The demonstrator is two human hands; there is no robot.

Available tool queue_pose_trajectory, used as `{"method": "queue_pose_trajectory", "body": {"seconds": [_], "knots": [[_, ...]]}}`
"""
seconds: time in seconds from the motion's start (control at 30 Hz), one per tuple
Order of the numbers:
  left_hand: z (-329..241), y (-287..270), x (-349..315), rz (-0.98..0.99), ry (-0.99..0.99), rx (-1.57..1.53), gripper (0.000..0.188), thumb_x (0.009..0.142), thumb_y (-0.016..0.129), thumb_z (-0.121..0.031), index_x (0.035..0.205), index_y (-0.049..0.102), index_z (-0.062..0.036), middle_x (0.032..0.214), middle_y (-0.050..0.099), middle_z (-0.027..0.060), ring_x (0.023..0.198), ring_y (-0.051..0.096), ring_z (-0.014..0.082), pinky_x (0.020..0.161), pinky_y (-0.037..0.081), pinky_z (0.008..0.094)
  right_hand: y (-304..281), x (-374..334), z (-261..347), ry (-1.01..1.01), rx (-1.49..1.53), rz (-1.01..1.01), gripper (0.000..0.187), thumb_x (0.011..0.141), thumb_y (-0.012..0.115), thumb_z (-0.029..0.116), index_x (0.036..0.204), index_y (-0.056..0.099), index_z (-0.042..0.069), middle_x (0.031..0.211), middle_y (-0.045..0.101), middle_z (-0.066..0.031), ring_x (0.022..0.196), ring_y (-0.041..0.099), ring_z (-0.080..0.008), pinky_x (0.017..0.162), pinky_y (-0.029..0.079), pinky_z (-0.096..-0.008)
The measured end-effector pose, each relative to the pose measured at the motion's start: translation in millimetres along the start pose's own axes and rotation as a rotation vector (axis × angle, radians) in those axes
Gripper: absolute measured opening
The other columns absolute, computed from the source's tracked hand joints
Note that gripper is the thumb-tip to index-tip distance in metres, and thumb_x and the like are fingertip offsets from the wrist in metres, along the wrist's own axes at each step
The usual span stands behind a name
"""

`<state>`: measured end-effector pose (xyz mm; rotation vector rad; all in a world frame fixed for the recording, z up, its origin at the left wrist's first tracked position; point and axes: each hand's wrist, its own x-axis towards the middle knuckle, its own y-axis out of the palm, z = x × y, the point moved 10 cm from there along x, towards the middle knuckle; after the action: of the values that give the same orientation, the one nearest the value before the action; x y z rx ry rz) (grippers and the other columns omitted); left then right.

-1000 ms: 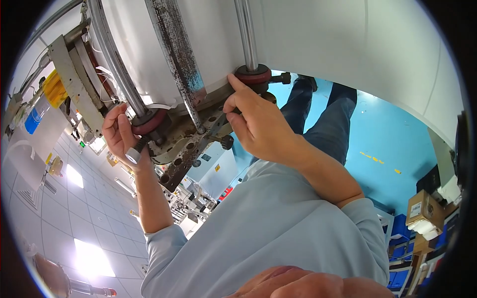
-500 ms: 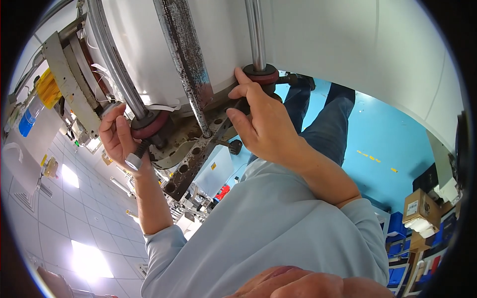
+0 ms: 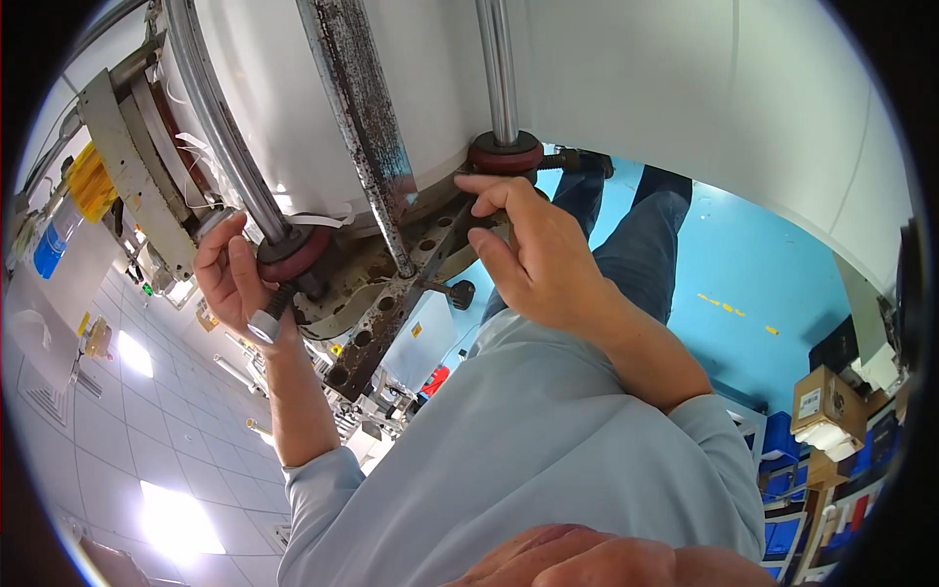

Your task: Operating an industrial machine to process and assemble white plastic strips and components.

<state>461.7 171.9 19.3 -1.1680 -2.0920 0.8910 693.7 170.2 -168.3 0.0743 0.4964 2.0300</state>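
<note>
My left hand (image 3: 233, 279) is beside the left dark-red collar (image 3: 293, 256), fingers loosely bent and pointing up. Its thumb is next to the collar, and nothing shows between thumb and fingers. A black threaded bolt with a grey cap (image 3: 264, 325) sticks out over the wrist. My right hand (image 3: 538, 249) is open below the right dark-red collar (image 3: 506, 154), its index finger stretched left and its thumb apart. Each collar sits round an upright steel rod, the left rod (image 3: 227, 127) and the right rod (image 3: 499, 73).
Between the rods a worn, speckled metal bar (image 3: 357, 127) meets a grimy perforated bracket (image 3: 362, 338) with a black knob (image 3: 462, 293). Behind stands a large white curved housing (image 3: 636, 88). A cardboard box (image 3: 829, 406) and blue bins (image 3: 781, 437) are at the lower right.
My right hand has moved slightly down and right, its index finger leaving the side of the right collar. My left hand has stayed beside the left collar.
</note>
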Motion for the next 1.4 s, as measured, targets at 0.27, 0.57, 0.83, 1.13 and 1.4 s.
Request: {"method": "queue_pose_trajectory", "body": {"seconds": [0.27,0.57,0.83,1.13,1.4], "knots": [[-1.2,2.9,-1.1,-0.004,-0.005,-0.039,0.019,0.095,0.052,-0.006,0.111,0.055,0.0054,0.11,0.062,0.0145,0.095,0.057,0.0134,0.089,0.043,0.0239,9.1,2.1,7.9,-0.044,-0.037,-0.013,0.021,0.083,0.062,0.0,0.099,0.048,0.004,0.138,0.048,-0.0221,0.052,0.051,-0.0182,0.054,0.042,-0.0281],[-7.7,6.1,0.0,0.018,-0.019,-0.009,0.016,0.095,0.055,-0.005,0.108,0.057,0.0034,0.106,0.062,0.0108,0.092,0.055,0.0107,0.084,0.042,0.0216,3.4,0.5,12.3,-0.134,0.046,0.042,0.011,0.084,0.054,-0.005,0.091,0.049,0.002,0.133,0.054,-0.0197,0.052,0.045,-0.0086,0.053,0.039,-0.0239],[-6.6,7.1,1.6,0.092,0.021,-0.042,0.016,0.094,0.055,-0.002,0.11,0.057,0.0034,0.104,0.063,0.0079,0.084,0.053,0.0062,0.076,0.042,0.0181,23.1,-1.1,12.2,-0.115,0.22,0.183,0.013,0.086,0.048,-0.009,0.091,0.046,0.003,0.125,0.059,-0.0209,0.059,0.043,-0.0087,0.057,0.039,-0.0223],[-48.7,18.6,18.3,0.247,0.428,0.03,0.015,0.091,0.06,-0.002,0.106,0.061,0.0019,0.103,0.062,0.0095,0.092,0.056,0.0131,0.083,0.043,0.0241,16.9,-3.2,-9.2,-0.07,0.467,0.107,0.017,0.088,0.046,-0.01,0.1,0.044,0.003,0.119,0.06,-0.0168,0.075,0.049,-0.0058,0.065,0.043,-0.0203],[-92.4,77.7,20.4,0.942,0.592,0.276,0.02,0.084,0.062,0.0,0.104,0.066,-0.0013,0.1,0.063,0.0125,0.094,0.059,0.0186,0.085,0.044,0.03,9.7,-7.5,-2.2,-0.195,0.393,-0.005,0.016,0.092,0.048,-0.007,0.106,0.046,0.002,0.116,0.06,-0.0178,0.084,0.055,-0.0076,0.069,0.047,-0.0199]]}}
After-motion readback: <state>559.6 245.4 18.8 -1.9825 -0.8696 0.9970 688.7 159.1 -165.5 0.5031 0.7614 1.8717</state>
